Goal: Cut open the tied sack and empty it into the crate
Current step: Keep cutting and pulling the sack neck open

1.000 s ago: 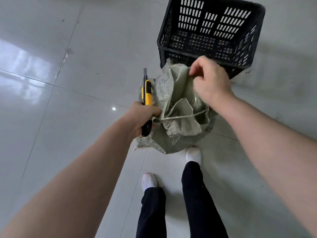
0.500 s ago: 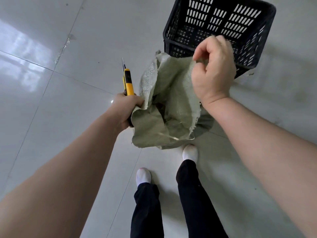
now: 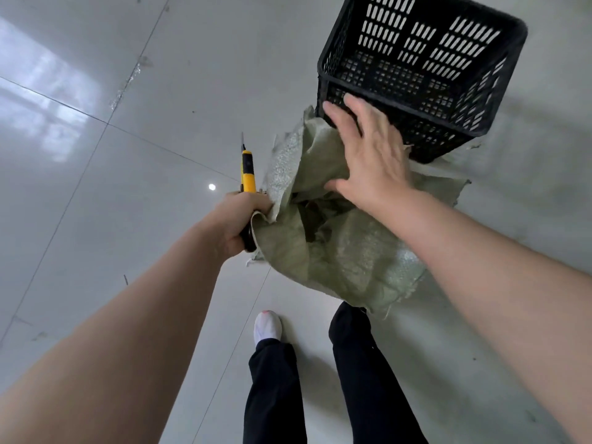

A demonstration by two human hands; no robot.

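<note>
A person stands on a glossy grey tiled floor [image 3: 96,174]. Two black trouser legs [image 3: 275,389] fill the bottom of the view, with one white-clad foot [image 3: 267,325] showing; the other is hidden under the lower end of a pale green woven sack [image 3: 352,261]. Both bare forearms reach forward to the sack, which sits between the person and a black slotted crate [image 3: 448,100].

The left hand [image 3: 240,216] is curled tight round the dark grip of a yellow utility knife [image 3: 248,176]. Its thin blade is out and points away from the person, apart from the cloth, and the sack's left edge is bunched against the same fingers. The sack's mouth gapes at the middle, its folds falling round a dark hollow (what lies inside cannot be made out).

The right hand [image 3: 368,152] is spread wide, fingers straight and apart, palm down over the sack's raised far flap. The thumb touches the cloth; whether the palm presses on it cannot be told. The fingertips lie in front of the crate's near wall, and the top of the flap reaches the crate's near-left corner. The crate stands upright on the floor just beyond the sack, pale tile showing through its slots. A small spot of light [image 3: 211,186] glints on the tile left of the knife.
</note>
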